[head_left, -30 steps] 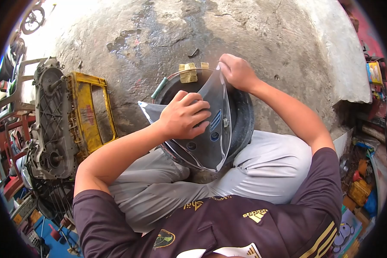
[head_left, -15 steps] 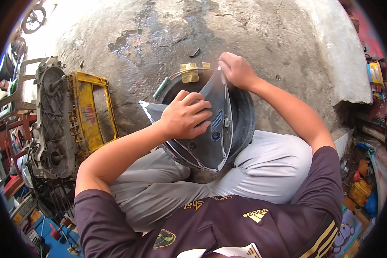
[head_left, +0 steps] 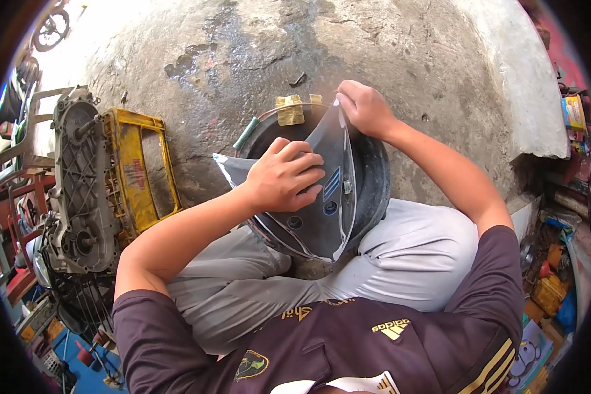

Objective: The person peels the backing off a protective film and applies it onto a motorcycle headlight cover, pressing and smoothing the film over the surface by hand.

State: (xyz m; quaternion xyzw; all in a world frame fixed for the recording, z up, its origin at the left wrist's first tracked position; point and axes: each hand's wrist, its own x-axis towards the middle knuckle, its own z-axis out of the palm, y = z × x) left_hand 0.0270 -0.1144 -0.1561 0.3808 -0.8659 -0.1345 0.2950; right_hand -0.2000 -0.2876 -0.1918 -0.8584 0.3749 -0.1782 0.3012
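A dark grey, pointed plastic fairing panel (head_left: 322,226) with white edges and blue-rimmed slots and holes lies tilted across a black bucket (head_left: 375,177) between my knees. My right hand (head_left: 366,110) is closed on the panel's upper tip, thumb and fingers pinching it. Curled over the middle of the panel, my left hand (head_left: 284,176) rests with bent fingers against its surface. Whatever may be under those fingers is hidden. Yellowish folded pieces (head_left: 290,111) hang over the far rim, near the bucket's teal handle grip (head_left: 246,133).
On the left stand a yellow plastic crate (head_left: 141,171) and a metal engine casing (head_left: 82,184). Wet patches mark the concrete floor (head_left: 243,59) ahead. A raised concrete ledge (head_left: 525,85) and assorted clutter (head_left: 551,282) line the right side.
My right hand has shifted very slightly to the right, still on the panel's tip. My left hand and the panel look almost unchanged.
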